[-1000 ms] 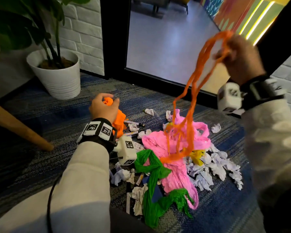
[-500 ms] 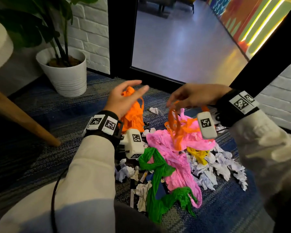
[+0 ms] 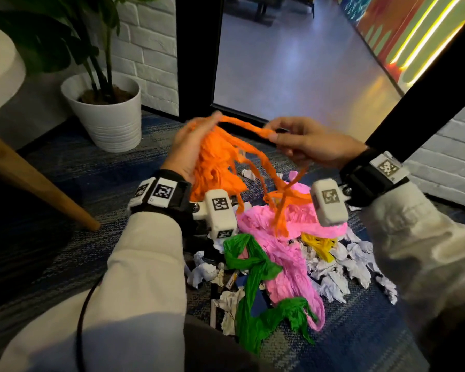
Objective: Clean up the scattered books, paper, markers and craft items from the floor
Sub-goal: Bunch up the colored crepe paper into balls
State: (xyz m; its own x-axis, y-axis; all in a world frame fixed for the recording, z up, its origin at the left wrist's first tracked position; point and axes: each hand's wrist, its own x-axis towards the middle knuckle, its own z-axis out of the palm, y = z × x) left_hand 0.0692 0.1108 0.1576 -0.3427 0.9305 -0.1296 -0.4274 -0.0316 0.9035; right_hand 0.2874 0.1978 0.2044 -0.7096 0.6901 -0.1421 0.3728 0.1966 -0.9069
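plant [image 3: 65,36]: top cut off | markers [image 3: 232,279]: mostly buried under paper

A blue carpeted floor [image 3: 65,264] is seen; pink crepe paper [image 3: 287,253], green crepe paper [image 3: 253,299] and crumpled white paper [image 3: 341,272] are piled centrally; a white plant pot [image 3: 110,116] stands far left.

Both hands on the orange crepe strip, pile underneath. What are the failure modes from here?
1. The orange strip is thin, twisted paper stretched between the left hand and the right hand; a firm pull may tear it.
2. Its dangling tails hang down onto the pink paper; lifting might drag that along.
3. The left hand's grip holds a loose bunch, so parts may slip out.
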